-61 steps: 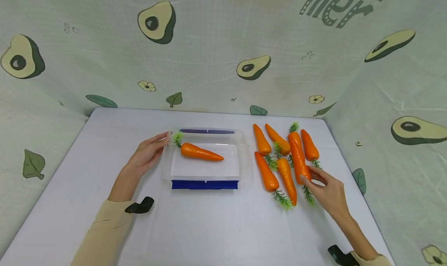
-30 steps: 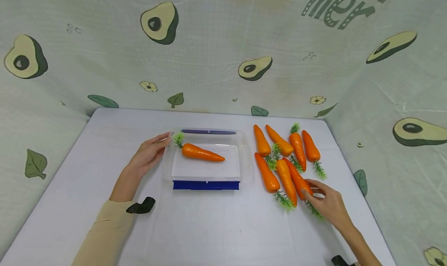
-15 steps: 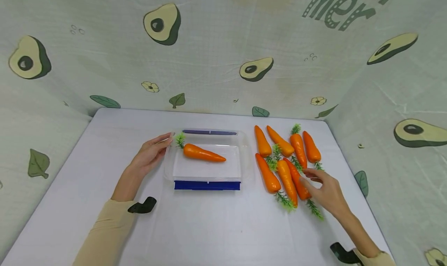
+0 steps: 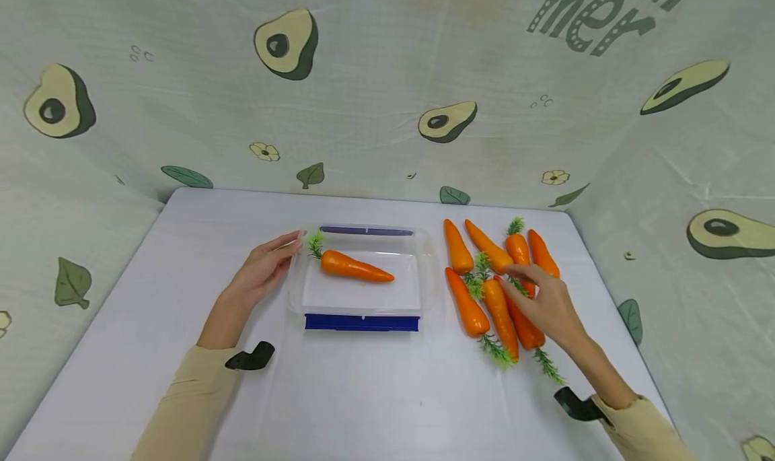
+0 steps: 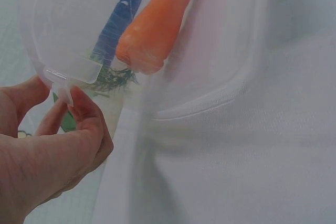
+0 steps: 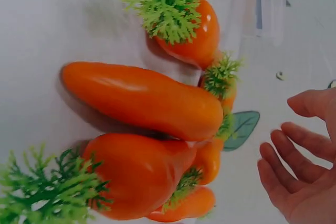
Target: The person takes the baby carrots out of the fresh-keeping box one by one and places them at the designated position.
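Note:
A clear plastic food container (image 4: 426, 279) with blue side latches stands mid-table, with one carrot (image 4: 354, 266) lying in it, leafy end to the left. My left hand (image 4: 263, 269) holds the container at its left edge; the left wrist view shows thumb and fingers pinching a clear tab (image 5: 64, 92) there. To the right lies a group of carrots (image 4: 466, 304) with green tops. Over that group hovers my right hand (image 4: 543, 303), hiding parts of several carrots. Nothing is between its loosely bent fingers (image 6: 298, 156), which stand apart from the carrots in the right wrist view.
A white-covered table (image 4: 363, 394) carries everything. Behind it and at both sides hangs a pale cloth (image 4: 363, 131) printed with avocados and leaves. Black wrist-camera mounts (image 4: 250, 357) sit at both sleeves.
My right hand drew a carrot toward the front of the group, let it go, then rose and moved left and away over the carrots. The left hand stays at the container.

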A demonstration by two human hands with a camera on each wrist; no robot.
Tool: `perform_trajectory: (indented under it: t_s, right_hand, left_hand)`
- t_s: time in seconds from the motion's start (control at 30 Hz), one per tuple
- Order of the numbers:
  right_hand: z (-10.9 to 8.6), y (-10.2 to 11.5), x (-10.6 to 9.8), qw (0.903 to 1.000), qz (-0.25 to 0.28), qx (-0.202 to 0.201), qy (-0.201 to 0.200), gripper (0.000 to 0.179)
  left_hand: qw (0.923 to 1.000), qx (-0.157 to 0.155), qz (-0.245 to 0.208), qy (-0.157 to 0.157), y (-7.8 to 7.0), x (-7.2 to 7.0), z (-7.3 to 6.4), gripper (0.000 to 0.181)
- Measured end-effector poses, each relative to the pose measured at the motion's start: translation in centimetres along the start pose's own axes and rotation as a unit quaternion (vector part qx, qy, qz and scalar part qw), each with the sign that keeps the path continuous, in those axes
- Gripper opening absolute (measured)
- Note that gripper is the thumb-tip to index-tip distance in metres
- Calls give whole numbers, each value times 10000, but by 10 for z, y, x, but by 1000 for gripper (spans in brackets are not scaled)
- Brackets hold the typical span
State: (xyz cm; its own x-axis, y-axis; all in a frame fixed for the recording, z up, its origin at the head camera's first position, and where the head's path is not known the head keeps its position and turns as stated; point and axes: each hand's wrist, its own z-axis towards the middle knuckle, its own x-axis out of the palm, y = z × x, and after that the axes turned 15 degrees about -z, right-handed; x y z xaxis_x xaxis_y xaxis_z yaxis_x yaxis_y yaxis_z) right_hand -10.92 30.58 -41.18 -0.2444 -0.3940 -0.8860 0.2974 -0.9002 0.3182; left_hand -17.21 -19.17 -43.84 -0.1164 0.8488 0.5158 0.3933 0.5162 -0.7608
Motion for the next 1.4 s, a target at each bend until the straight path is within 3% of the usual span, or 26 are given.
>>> perform_trajectory:
  t_s: [0.23, 0.77, 1.4]
  right_hand:
    - [19, 15, 5, 9996, 101, -263, 25, 26]
    - [65, 60, 23, 9941, 448, -581, 799, 34]
    - [106, 116, 53, 9728, 465, -1630, 1577, 40]
  left_hand:
    - [10000, -6, -14, -66, 1, -1, 0, 61]
    - [9998, -10, 124, -137, 1, 0, 2, 61]
    - [9996, 0, 219, -198, 1, 0, 3, 58]
